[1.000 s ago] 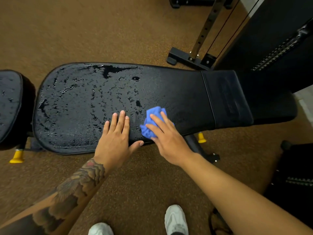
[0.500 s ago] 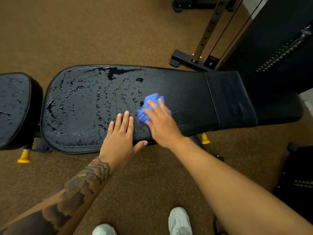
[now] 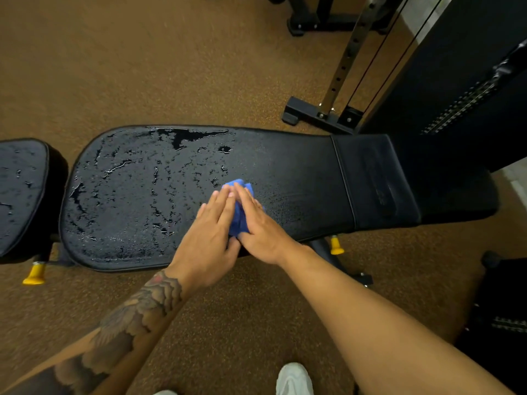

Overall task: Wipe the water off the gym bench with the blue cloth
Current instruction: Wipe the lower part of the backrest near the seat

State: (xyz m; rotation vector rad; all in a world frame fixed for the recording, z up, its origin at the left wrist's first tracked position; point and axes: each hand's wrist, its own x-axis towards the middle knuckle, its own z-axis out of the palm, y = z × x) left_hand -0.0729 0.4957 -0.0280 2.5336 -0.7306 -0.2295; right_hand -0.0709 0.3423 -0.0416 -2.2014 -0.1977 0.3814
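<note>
One: Now the left hand [image 3: 209, 238] is on the blue cloth [image 3: 239, 220] — a moment ago it lay flat on the wet pad, off to the side.
Two: What is far left?
One: A small black seat pad [image 3: 20, 192] with drops on it, and a yellow foot [image 3: 35, 273] below it.
Two: And next?
One: The gym bench [image 3: 299, 166]. Its left half is covered in water [image 3: 128, 178], in streaks and blobs.
Two: Do the hands grab the cloth?
One: No. Both lie flat on it with straight fingers, pressing down. The cloth is bunched up on the middle of the bench. It peeks out between them and past the fingertips.
Two: And the right hand [image 3: 258, 226]?
One: It sits just beside the left one, touching it.
Two: Further right?
One: The bench looks mostly dry there — only tiny drops. Behind it stands a black metal frame [image 3: 313, 116].
</note>
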